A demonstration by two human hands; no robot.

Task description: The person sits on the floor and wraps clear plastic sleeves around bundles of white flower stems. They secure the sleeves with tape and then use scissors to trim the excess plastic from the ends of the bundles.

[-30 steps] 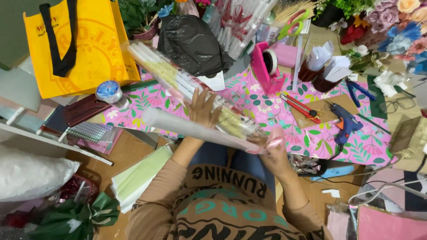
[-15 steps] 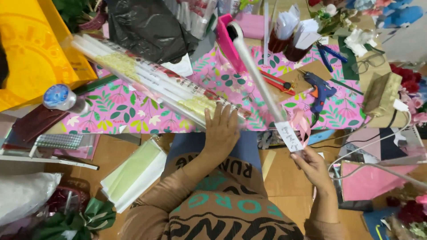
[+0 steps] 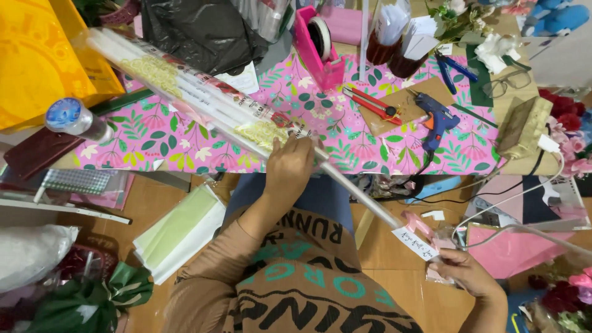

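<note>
A long clear plastic sleeve with several white rods and yellowish trim inside lies slanted across the pink floral table. My left hand rests on its near end at the table's front edge. One white rod sticks out of the sleeve toward the lower right. It ends in a pink ribbon bow and a small white tag. My right hand pinches that tagged end, low and off the table.
On the table stand a pink tape dispenser, red cutters, a blue glue gun, a black bag and a bottle. A yellow bag is at left. Green paper sheets lie on the floor.
My right hand has drawn the tagged rod farther out of the sleeve, down and to the right. The left hand stays on the sleeve's near end. The view has shifted.
</note>
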